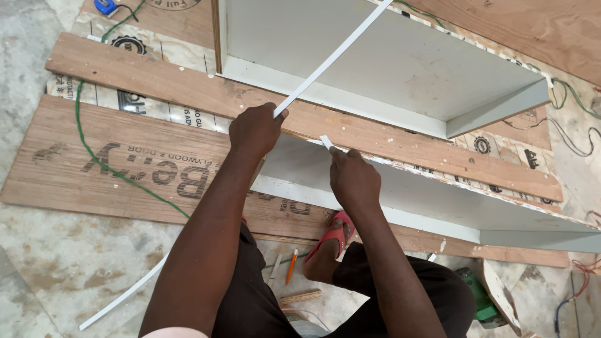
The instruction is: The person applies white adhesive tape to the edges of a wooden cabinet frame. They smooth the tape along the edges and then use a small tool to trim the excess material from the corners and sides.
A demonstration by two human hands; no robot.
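Observation:
My left hand (255,129) is closed around a long white edge-banding strip (335,55) that runs up and to the right across the cabinet. My right hand (352,174) pinches a short white end of strip (326,142) against the raw top edge of a white laminated board (438,188). That board stands on edge in front of me, part of an open white cabinet box (400,69) lying on plywood sheets (125,163).
A green cable (100,159) curves over the plywood at left. Another white strip (122,299) lies on the concrete floor. An orange pencil (291,266) and a red sandal on a foot (335,235) sit below. A green tool (479,300) is at lower right; wires (573,100) at right.

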